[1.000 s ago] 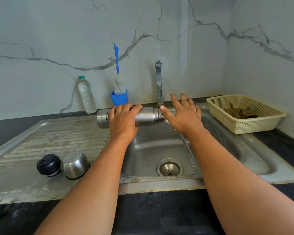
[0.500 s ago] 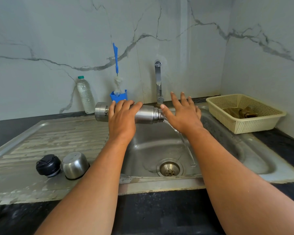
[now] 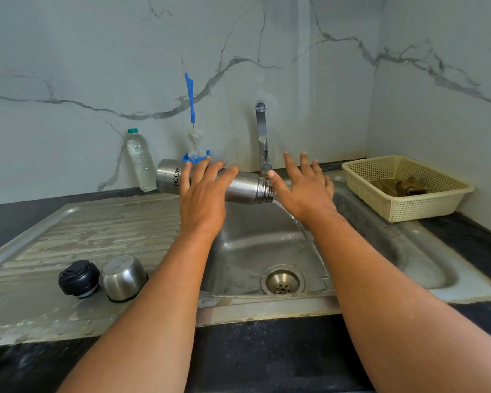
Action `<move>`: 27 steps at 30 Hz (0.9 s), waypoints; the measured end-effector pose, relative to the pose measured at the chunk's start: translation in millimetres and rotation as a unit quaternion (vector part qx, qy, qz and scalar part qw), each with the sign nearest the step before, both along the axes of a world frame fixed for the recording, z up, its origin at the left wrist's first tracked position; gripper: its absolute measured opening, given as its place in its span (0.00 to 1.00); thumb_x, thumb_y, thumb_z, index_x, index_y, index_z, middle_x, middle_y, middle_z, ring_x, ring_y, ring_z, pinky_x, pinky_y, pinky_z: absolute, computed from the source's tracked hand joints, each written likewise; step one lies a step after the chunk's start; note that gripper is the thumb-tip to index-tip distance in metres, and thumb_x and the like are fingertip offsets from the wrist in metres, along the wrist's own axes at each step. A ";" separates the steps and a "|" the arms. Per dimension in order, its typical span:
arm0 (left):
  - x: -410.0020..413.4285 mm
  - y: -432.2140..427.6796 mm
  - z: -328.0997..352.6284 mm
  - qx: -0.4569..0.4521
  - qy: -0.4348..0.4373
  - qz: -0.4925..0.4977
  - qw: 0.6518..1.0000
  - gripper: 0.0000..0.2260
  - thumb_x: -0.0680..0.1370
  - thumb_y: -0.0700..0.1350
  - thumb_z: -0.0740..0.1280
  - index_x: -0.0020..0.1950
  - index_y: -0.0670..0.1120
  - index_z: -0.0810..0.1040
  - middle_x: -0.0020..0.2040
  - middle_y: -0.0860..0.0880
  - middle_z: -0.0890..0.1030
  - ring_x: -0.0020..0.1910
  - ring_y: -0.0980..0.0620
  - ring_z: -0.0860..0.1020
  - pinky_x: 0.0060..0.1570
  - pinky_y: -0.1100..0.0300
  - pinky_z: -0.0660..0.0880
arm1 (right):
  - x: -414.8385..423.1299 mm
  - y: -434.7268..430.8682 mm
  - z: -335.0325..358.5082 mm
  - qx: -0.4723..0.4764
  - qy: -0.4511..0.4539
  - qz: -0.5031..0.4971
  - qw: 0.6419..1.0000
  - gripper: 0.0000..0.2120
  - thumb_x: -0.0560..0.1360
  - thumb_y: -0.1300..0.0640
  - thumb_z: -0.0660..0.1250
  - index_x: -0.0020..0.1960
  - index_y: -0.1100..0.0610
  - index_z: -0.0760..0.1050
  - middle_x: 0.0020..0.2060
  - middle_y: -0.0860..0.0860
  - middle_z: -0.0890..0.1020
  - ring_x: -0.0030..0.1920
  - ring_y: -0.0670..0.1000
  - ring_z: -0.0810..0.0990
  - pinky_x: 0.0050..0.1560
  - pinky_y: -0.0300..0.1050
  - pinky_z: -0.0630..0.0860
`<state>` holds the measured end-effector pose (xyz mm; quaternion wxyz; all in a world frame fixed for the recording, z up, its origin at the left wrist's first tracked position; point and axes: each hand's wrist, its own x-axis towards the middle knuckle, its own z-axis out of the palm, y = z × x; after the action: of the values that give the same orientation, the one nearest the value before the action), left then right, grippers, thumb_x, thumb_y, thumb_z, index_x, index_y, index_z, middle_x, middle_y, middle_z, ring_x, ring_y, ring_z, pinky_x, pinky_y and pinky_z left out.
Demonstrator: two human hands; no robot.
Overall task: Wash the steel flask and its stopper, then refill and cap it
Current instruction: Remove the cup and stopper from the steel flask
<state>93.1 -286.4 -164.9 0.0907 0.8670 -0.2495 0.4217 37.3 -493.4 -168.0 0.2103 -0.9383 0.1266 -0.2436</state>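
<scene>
I judge I am mid-rinse. My left hand [image 3: 203, 199] wraps its fingers round the steel flask [image 3: 248, 188], held on its side above the sink [image 3: 408, 251] with its mouth tipped slightly down and water running out into the basin. My right hand [image 3: 306, 191] holds nothing, fingers spread wide, thumb just beside the flask's mouth. The steel cup [image 3: 124, 276] and black stopper [image 3: 78, 277] sit on the draining board [image 3: 82, 228], seemingly unwashed. Refilling and capping are left. Around me are marble-veined walls [image 3: 68, 52], a dark worktop [image 3: 267, 358], a tap [image 3: 262, 137], a cream basket [image 3: 408, 205] at right, a plastic bottle [image 3: 141, 160] and a blue brush [image 3: 192, 109].
</scene>
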 end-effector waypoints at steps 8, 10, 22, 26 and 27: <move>-2.5 -0.1 2.9 0.002 -0.007 -0.012 1.000 0.38 0.66 0.29 0.75 0.69 0.58 0.74 0.70 0.52 0.76 0.77 0.45 0.65 0.79 0.45 0.48 | -1.4 0.0 1.5 0.017 -0.019 -0.005 1.000 0.35 0.79 0.27 0.42 0.83 0.39 0.45 0.84 0.50 0.47 0.83 0.56 0.43 0.79 0.66 0.45; -4.1 -0.3 3.9 0.002 -0.010 -0.014 1.000 0.37 0.66 0.28 0.74 0.69 0.57 0.75 0.70 0.51 0.76 0.78 0.44 0.65 0.79 0.44 0.49 | -2.0 0.1 1.6 0.020 -0.020 -0.003 1.000 0.35 0.79 0.27 0.42 0.83 0.39 0.45 0.84 0.50 0.47 0.83 0.56 0.43 0.79 0.66 0.45; -11.7 -3.1 10.3 0.016 -0.029 -0.025 0.999 0.32 0.71 0.29 0.71 0.71 0.54 0.77 0.74 0.47 0.74 0.80 0.42 0.63 0.79 0.43 0.47 | -3.5 0.3 2.3 0.027 -0.028 -0.004 0.999 0.35 0.79 0.27 0.42 0.83 0.40 0.46 0.84 0.51 0.47 0.83 0.56 0.43 0.79 0.67 0.44; -10.9 -2.2 10.1 0.018 -0.028 -0.022 0.999 0.34 0.70 0.28 0.72 0.71 0.54 0.76 0.75 0.47 0.73 0.81 0.42 0.61 0.80 0.42 0.47 | -2.9 -0.2 2.3 0.031 -0.032 -0.003 0.999 0.36 0.79 0.27 0.42 0.83 0.40 0.46 0.84 0.50 0.48 0.83 0.56 0.43 0.79 0.67 0.44; -10.8 -2.1 10.0 0.019 -0.027 -0.021 0.999 0.35 0.69 0.28 0.72 0.71 0.54 0.76 0.76 0.47 0.73 0.81 0.43 0.61 0.80 0.41 0.47 | -2.7 -0.5 2.5 0.031 -0.031 -0.003 0.999 0.36 0.79 0.27 0.42 0.83 0.40 0.46 0.84 0.50 0.48 0.83 0.56 0.43 0.79 0.67 0.44</move>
<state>82.3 -288.6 -154.9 0.0767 0.8514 -0.2777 0.4384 34.6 -493.9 -165.4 0.2425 -0.9228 0.1303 -0.2695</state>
